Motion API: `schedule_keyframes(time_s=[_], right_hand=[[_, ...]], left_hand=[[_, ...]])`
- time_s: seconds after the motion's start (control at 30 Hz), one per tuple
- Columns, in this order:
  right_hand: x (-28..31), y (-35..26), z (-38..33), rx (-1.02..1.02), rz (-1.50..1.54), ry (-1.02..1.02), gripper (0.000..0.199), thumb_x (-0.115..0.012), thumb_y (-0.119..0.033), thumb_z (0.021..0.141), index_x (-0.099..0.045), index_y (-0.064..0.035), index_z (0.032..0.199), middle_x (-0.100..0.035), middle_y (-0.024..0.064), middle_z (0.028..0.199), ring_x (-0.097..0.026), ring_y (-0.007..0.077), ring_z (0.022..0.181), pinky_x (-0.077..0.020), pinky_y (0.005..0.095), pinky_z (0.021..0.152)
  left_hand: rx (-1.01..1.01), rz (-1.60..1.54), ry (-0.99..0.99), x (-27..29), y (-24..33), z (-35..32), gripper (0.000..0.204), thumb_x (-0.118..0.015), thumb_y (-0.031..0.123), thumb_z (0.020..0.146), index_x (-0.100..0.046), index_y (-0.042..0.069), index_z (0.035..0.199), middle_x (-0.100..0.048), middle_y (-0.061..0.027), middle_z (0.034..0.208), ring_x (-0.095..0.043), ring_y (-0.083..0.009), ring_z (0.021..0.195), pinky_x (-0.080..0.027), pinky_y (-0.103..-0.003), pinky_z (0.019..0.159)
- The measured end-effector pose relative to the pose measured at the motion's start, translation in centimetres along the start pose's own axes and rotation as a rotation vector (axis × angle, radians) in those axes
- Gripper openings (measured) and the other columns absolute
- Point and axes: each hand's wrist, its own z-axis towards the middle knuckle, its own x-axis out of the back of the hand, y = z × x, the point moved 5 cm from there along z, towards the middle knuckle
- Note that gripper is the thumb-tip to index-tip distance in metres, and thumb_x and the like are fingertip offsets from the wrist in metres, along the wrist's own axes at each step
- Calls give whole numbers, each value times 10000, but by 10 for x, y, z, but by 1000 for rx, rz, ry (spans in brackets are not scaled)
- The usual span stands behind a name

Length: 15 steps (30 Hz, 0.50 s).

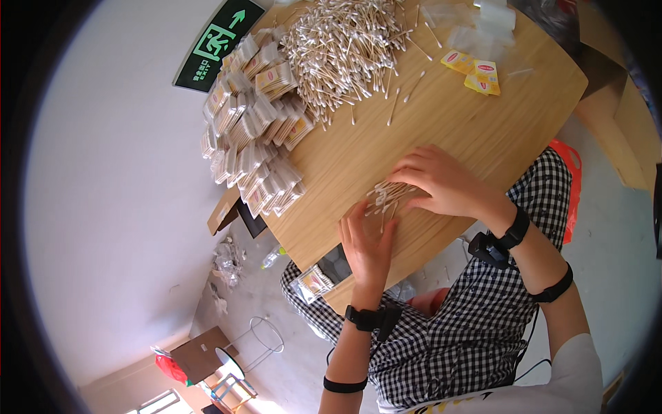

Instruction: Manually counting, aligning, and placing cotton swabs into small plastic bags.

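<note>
Both of your hands rest on the wooden counter (pixel 441 124), closing in on a small bunch of cotton swabs (pixel 386 196) that lies near its near edge.

Your left hand (pixel 367 245) lies flat, fingers (pixel 355 224) straight and together, their tips touching the near-left side of the bunch. It grasps nothing; it acts as a wall, which would keep the sticks from rolling off toward you.

Your right hand (pixel 441 183) arches over the bunch from the right, fingers bent and spread, tips on or just above the swabs. It is not clenched; whether any swab is actually pinched under it I cannot tell, since the palm hides that part.

The bunch sits between the two hands, sticks roughly parallel, apparently squared up by the two-sided press.

Far side of the counter: a large loose heap of swabs (pixel 348 48), well apart from your hands. Left of it and running toward you, a pile of filled packets (pixel 255 138) stacked along the counter's left edge. Far right: small yellow labels (pixel 476 69) and clear empty bags (pixel 483 24).

One more filled packet (pixel 314 281) lies on your checked-cloth lap, below the counter edge.
</note>
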Motion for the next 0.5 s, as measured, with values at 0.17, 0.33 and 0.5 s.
schedule_keyframes(time_s=[0.17,0.33,0.5], right_hand=[[-3,7,-1,35,-68,-18,306,-768,-113,728,-684,-71,1020,-652,43,1069,-565,250,1049,-451,381,951],[-5,9,0,63,-83,28,213,-757,-100,736,-697,-63,937,-670,26,1005,-585,226,991,-464,366,916],[-7,10,1,92,-84,70,163,-754,-102,742,-703,-60,890,-682,14,972,-593,212,960,-469,356,890]], left_hand=[[39,-26,-27,0,5,-1,379,-809,97,746,-597,33,1054,-610,-120,1048,-565,-325,994,-462,-420,875],[59,-15,-18,0,3,-6,140,-746,65,806,-629,31,875,-605,-100,862,-588,-277,837,-489,-382,740],[92,-50,23,3,-2,-7,103,-728,38,840,-639,10,883,-621,-92,820,-606,-207,727,-490,-312,679]])
